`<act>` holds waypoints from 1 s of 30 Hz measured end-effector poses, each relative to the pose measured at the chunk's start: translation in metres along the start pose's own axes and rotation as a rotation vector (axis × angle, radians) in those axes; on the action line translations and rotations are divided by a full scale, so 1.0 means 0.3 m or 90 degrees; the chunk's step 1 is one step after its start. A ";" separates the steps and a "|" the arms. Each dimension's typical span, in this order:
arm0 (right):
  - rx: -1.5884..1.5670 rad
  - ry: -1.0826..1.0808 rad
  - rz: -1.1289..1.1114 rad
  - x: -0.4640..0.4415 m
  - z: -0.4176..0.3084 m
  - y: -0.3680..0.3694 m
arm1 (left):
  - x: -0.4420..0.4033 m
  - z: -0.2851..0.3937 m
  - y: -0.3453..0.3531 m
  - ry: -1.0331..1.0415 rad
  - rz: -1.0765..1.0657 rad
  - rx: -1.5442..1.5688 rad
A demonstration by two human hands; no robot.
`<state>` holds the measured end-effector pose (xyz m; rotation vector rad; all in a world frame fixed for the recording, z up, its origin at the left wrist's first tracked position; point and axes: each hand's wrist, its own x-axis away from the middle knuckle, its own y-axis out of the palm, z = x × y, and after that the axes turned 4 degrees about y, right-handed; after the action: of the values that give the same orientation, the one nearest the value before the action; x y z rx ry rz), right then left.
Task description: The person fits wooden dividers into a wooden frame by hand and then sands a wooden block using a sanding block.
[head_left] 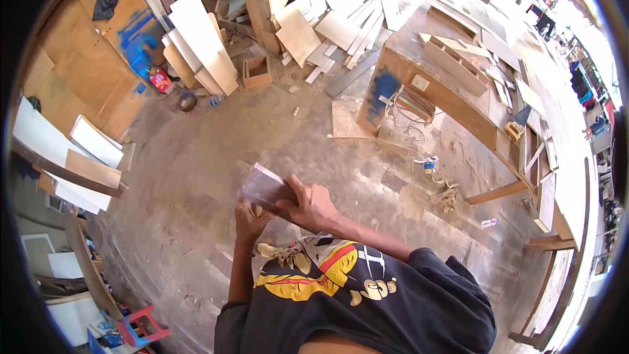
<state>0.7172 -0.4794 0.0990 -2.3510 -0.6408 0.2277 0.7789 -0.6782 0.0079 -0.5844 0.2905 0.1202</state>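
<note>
A brownish-grey rectangular block (263,185) with a pale edge is held up in front of my body, above the floor. My right hand (311,204) grips its right side, thumb and fingers bent around it. Below its lower left end, my left hand (251,221) is closed on the same block, with some of its fingers hidden from view. What the block is made of I cannot make out.
To the right stands a long wooden workbench (458,115) with boards and a coiled cable. Cut panels (347,29) are heaped at the back. White boards (203,39) lean near the door, and a red stool (144,324) is at lower left.
</note>
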 end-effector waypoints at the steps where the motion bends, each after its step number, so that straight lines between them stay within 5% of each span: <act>1: 0.008 0.004 0.009 -0.006 0.011 0.001 | 0.004 0.024 0.007 -0.005 -0.003 0.003; 3: 0.016 0.030 0.014 -0.048 0.030 0.004 | -0.011 0.110 0.010 0.082 0.072 -0.061; 8: 0.020 -0.007 0.014 -0.048 -0.002 0.008 | 0.024 0.041 0.015 0.049 0.065 -0.103; 11: -0.003 -0.088 -0.001 -0.022 -0.002 0.034 | 0.020 0.012 -0.009 -0.026 0.047 0.045; 13: 0.029 -0.040 0.003 -0.047 0.000 0.038 | 0.024 0.057 -0.028 0.009 0.053 -0.117; 19: 0.036 -0.042 0.036 -0.096 -0.011 0.054 | 0.041 0.080 0.002 0.034 0.126 -0.013; 22: 0.003 -0.136 -0.014 -0.020 -0.039 0.056 | 0.058 0.013 -0.040 -0.047 0.027 -0.020; 30: 0.040 -0.053 0.056 -0.108 0.023 0.060 | 0.041 0.132 0.005 0.027 0.110 -0.051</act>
<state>0.6939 -0.5036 0.0816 -2.3217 -0.5618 0.3819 0.7998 -0.6544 0.0348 -0.6413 0.3784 0.2871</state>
